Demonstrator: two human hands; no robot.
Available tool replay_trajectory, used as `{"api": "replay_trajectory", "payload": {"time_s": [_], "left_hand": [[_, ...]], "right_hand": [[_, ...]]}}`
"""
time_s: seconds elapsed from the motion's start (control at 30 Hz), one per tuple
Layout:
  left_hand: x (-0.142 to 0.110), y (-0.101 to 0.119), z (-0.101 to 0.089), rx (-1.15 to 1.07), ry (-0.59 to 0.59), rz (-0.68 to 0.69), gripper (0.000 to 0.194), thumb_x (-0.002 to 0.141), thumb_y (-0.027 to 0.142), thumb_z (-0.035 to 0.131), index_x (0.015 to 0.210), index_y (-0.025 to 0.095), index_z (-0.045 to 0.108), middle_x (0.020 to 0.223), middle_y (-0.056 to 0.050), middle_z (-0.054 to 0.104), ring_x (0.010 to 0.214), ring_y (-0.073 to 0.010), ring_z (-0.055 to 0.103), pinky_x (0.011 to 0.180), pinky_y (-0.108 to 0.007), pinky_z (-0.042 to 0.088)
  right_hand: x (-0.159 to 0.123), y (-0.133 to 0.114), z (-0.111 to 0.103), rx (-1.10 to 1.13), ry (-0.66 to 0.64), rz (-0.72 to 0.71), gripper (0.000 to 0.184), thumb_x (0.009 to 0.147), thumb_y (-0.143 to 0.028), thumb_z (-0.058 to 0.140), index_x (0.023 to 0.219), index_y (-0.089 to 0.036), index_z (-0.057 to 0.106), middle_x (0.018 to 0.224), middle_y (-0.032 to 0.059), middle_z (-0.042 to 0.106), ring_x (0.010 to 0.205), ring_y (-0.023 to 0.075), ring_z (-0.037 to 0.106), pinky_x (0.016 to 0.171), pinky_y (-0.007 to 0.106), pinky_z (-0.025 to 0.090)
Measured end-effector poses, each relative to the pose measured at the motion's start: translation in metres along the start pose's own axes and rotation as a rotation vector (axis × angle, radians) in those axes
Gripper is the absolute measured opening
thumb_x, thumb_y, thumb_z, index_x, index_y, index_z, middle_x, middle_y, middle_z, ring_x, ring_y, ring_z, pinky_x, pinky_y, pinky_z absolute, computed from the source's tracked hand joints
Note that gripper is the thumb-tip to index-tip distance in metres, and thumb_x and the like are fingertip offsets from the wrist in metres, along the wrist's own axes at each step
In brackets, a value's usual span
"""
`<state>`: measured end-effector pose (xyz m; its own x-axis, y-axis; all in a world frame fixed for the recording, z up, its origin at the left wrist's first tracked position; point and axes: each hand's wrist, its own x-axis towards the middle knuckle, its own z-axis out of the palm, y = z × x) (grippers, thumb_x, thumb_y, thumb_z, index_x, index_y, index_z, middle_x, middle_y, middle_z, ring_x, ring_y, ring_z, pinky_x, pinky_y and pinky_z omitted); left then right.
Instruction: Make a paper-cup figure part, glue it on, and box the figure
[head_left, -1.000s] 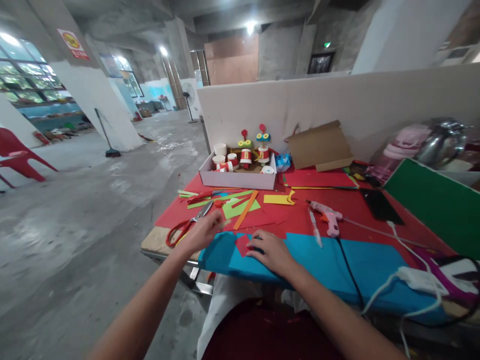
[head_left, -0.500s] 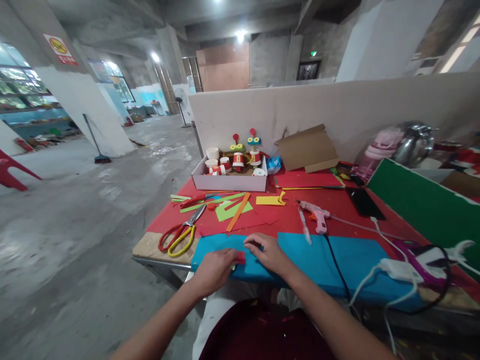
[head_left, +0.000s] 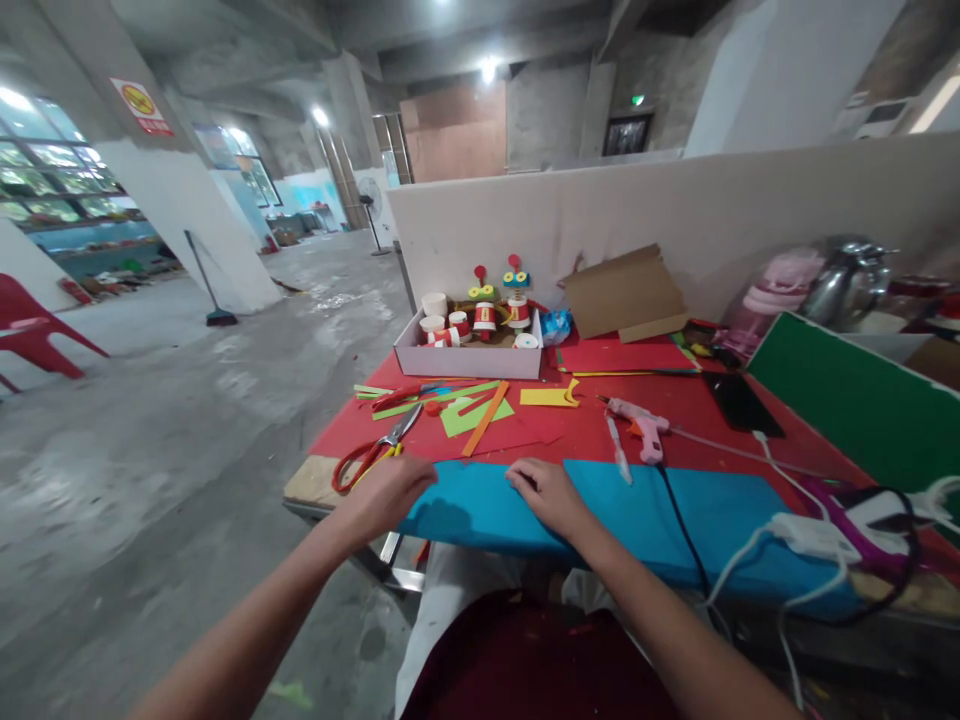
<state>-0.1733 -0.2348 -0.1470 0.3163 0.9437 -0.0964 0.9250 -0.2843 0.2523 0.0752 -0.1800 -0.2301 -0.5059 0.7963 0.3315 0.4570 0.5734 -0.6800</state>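
My left hand [head_left: 394,492] is over the left end of the blue sheet [head_left: 480,500], next to the scissors [head_left: 390,440] with one red and one yellow handle. It covers part of the yellow handle; its fingers are mostly hidden behind its back. My right hand [head_left: 549,497] rests above the blue sheet with its fingers curled in towards the thumb. Whatever it may hold is too small to make out. Beyond the hands lie light green paper [head_left: 476,412], an orange strip [head_left: 486,418] and a yellow cut piece [head_left: 549,396].
A white box [head_left: 469,360] of paper-cup figures stands at the back. To the right are a pink glue gun [head_left: 639,424], a phone [head_left: 742,404], a green board [head_left: 855,400] and trailing cables. A blurred light green scrap [head_left: 291,692] shows low over the floor.
My left hand has moved left towards the scissors, and the small red piece it held no longer shows. My right hand stays near its place, fingers drawn closer together. The view has shifted slightly.
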Motion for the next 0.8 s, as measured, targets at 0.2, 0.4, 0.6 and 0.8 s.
{"api": "replay_trajectory", "payload": {"time_s": [0.2,0.4,0.6,0.8], "left_hand": [[0.099,0.022,0.026,0.106,0.114,-0.267,0.028,0.09,0.027,0.044,0.095,0.012,0.067,0.096,-0.015,0.068,0.093,-0.0252,0.064,0.073,-0.029,0.048],[0.13,0.033,0.041,0.168,0.145,-0.324,0.029,0.084,0.009,0.042,0.102,0.01,0.065,0.104,-0.019,0.065,0.099,-0.0256,0.063,0.077,-0.031,0.05],[0.117,0.023,0.037,0.201,0.151,-0.147,0.027,0.086,0.01,0.043,0.097,0.012,0.068,0.101,-0.015,0.066,0.106,-0.0239,0.058,0.091,-0.032,0.046],[0.144,0.009,0.021,0.204,0.192,-0.222,0.028,0.087,0.015,0.043,0.101,0.009,0.066,0.1,-0.018,0.067,0.099,-0.0268,0.062,0.082,-0.033,0.049]], "right_hand": [[0.0,0.001,-0.001,0.015,-0.003,-0.002,0.024,0.092,-0.028,0.046,0.077,-0.019,0.062,0.079,0.0057,0.069,0.075,0.018,0.062,0.068,0.027,0.044],[0.0,0.003,0.0,0.006,0.0,0.001,0.025,0.093,-0.03,0.045,0.079,-0.02,0.063,0.079,0.0052,0.069,0.075,0.0177,0.062,0.069,0.027,0.045],[0.0,0.003,-0.001,0.005,-0.032,0.024,0.025,0.092,-0.029,0.045,0.079,-0.02,0.064,0.081,0.0056,0.069,0.077,0.019,0.063,0.07,0.028,0.045],[0.001,0.003,-0.001,0.014,-0.015,0.029,0.023,0.092,-0.029,0.046,0.079,-0.02,0.064,0.08,0.0052,0.07,0.077,0.0185,0.064,0.069,0.027,0.045]]}}
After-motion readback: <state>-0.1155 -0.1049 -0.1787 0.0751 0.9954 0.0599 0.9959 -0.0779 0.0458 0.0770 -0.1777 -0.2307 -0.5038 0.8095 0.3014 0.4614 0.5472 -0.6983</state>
